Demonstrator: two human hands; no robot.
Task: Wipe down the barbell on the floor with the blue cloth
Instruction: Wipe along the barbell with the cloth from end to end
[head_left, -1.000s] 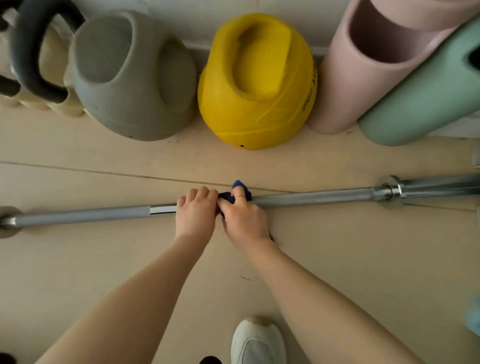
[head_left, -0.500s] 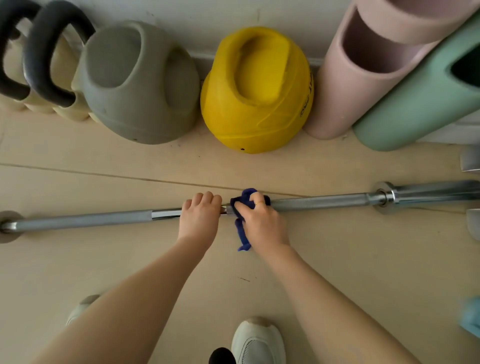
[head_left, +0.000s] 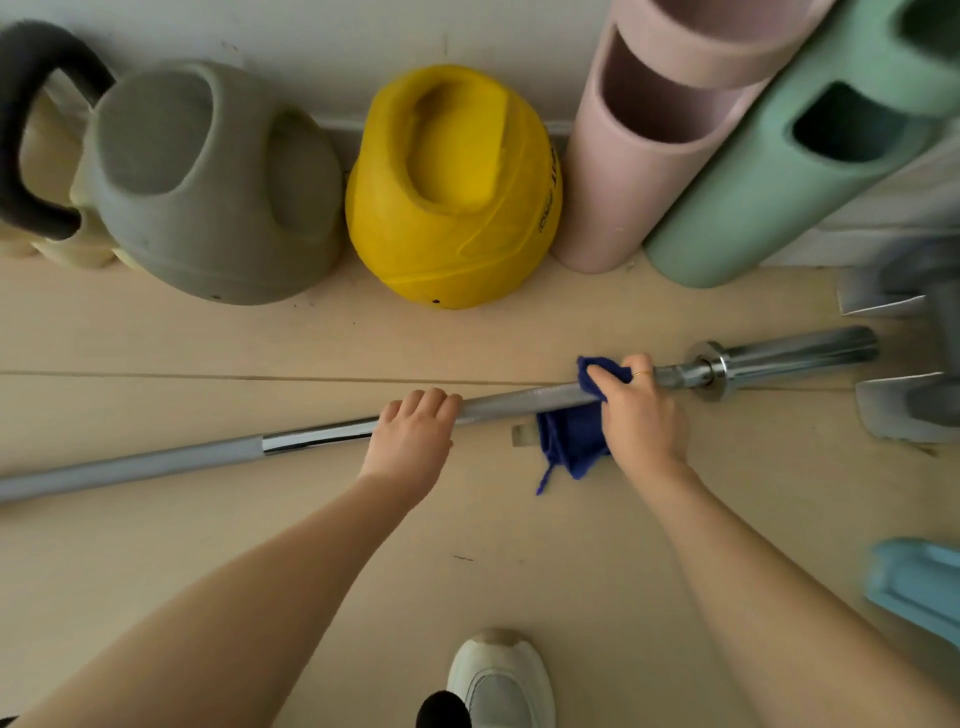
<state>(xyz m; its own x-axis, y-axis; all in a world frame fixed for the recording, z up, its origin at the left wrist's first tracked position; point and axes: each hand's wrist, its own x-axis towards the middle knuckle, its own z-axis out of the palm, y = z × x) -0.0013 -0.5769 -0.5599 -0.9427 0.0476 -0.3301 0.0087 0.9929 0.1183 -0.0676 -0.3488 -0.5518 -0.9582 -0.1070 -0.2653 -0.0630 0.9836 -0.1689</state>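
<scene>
A long steel barbell (head_left: 519, 402) lies across the pale floor, its collar and sleeve at the right. My left hand (head_left: 413, 434) grips the bar near its middle, fingers curled over the top. My right hand (head_left: 641, 415) holds the blue cloth (head_left: 569, 441) wrapped round the bar, just left of the collar (head_left: 714, 366). Part of the cloth hangs down onto the floor below the bar; the rest is hidden under my fingers.
Against the wall stand a grey kettlebell (head_left: 208, 182), a yellow kettlebell (head_left: 452, 187), a pink roller (head_left: 639, 150) and a green roller (head_left: 789, 176). Grey weights (head_left: 909, 405) and a light blue object (head_left: 919, 587) sit at the right. My white shoe (head_left: 501, 680) is at the bottom.
My right hand has slid the cloth along the bar to the right, from beside my left hand to near the collar. My left hand kept its grip on the bar.
</scene>
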